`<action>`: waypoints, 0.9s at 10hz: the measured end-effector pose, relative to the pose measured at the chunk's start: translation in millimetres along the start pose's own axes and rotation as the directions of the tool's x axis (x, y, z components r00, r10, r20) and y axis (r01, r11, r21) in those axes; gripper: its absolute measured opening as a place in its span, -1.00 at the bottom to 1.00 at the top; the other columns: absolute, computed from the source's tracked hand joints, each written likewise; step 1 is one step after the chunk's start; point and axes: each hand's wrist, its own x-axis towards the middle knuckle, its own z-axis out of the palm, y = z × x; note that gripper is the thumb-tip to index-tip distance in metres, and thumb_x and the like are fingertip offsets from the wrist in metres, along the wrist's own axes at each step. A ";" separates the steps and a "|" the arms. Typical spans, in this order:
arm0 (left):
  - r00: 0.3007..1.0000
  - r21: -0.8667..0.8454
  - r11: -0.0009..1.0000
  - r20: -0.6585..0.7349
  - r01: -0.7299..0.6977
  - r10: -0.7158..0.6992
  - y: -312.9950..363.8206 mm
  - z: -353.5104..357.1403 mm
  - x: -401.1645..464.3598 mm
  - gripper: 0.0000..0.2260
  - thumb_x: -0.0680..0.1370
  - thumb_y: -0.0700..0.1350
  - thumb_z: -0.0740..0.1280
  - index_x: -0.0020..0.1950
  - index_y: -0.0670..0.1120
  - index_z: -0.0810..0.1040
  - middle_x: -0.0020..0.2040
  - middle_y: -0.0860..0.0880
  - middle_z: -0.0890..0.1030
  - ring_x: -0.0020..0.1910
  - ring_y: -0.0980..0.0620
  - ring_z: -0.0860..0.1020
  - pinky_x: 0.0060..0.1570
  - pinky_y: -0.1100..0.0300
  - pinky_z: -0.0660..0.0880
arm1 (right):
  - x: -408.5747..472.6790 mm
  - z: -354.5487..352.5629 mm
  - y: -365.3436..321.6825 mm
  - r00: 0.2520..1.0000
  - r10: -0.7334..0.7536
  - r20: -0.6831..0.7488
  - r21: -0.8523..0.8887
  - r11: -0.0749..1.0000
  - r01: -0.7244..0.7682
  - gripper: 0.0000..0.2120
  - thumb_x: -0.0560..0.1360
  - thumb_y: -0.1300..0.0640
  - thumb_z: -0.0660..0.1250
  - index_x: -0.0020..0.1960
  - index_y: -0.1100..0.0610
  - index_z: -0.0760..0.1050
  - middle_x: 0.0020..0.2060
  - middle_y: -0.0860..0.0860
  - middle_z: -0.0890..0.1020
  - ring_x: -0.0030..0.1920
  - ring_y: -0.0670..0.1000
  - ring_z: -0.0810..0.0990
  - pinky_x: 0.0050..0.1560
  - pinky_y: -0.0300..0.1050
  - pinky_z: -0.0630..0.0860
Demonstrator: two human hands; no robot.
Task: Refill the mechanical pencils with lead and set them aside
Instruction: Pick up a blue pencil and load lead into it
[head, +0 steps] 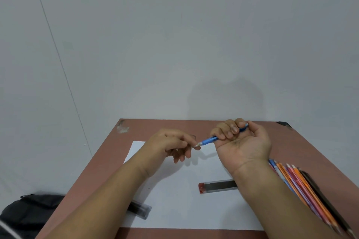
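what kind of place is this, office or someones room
Hard to say which; it looks like a plain desk setup: a small reddish-brown table pushed against a bare pale wall, a white paper sheet as work surface, and a black bag on the floor.

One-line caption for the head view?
Right hand grips a blue mechanical pencil while the left hand pinches its tip.

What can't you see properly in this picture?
All in the head view:
- Lead at the blue pencil tip: too small, behind left hand fingers.
- Pencil pile: partly under the right arm, cut off by the edge.
- Lead case: one end behind the right wrist.
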 end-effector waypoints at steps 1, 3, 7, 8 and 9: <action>1.000 0.012 1.000 0.011 0.000 0.000 -1.3 -1.4 0.0 -0.75 0.42 -0.23 0.28 -0.04 -0.20 0.73 -0.24 -0.08 0.65 -0.30 -0.04 0.50 -0.26 0.13 0.41 | 0.4 -0.2 -0.2 1.000 0.000 0.000 0.004 1.000 0.000 -0.69 0.54 0.08 0.02 -0.35 0.10 0.31 -0.40 -0.01 0.27 -0.44 -0.01 0.20 -0.39 -0.14 0.22; 0.999 0.018 0.999 0.035 -0.032 0.031 -2.6 -1.6 -0.7 -0.81 0.47 -0.22 0.34 -0.05 -0.08 0.74 -0.22 -0.02 0.66 -0.28 0.00 0.50 -0.26 0.15 0.42 | 0.3 0.0 -0.5 1.000 0.001 -0.002 0.015 1.000 -0.001 -0.68 0.54 0.08 0.01 -0.36 0.10 0.31 -0.40 -0.01 0.27 -0.44 -0.01 0.20 -0.39 -0.15 0.22; 0.999 0.057 0.997 0.023 -0.046 0.044 -4.0 1.2 -0.5 -0.89 0.50 -0.12 0.39 -0.09 -0.03 0.73 -0.23 0.00 0.65 -0.28 0.03 0.51 -0.25 0.14 0.44 | -1.4 0.3 0.4 1.000 0.004 -0.002 0.015 1.000 -0.004 -0.69 0.55 0.08 0.01 -0.35 0.09 0.30 -0.41 -0.01 0.27 -0.45 -0.02 0.21 -0.41 -0.15 0.24; 0.998 0.064 0.997 0.028 -0.053 0.052 -4.8 0.9 0.0 -0.89 0.51 -0.12 0.39 -0.09 -0.03 0.72 -0.23 0.00 0.65 -0.28 0.03 0.51 -0.25 0.14 0.44 | -1.6 -0.1 1.2 1.000 0.002 0.002 0.015 1.000 -0.002 -0.70 0.53 0.08 0.02 -0.35 0.10 0.30 -0.40 -0.01 0.27 -0.45 -0.02 0.21 -0.40 -0.16 0.24; 0.999 0.068 0.996 0.017 -0.052 0.051 -5.8 0.3 0.9 -0.89 0.51 -0.11 0.39 -0.07 -0.06 0.71 -0.23 -0.02 0.65 -0.27 0.02 0.52 -0.25 0.14 0.44 | -2.9 1.4 2.4 1.000 -0.007 0.014 0.010 1.000 0.007 -0.77 0.47 0.09 0.08 -0.35 0.10 0.30 -0.40 0.00 0.28 -0.44 -0.01 0.22 -0.39 -0.15 0.25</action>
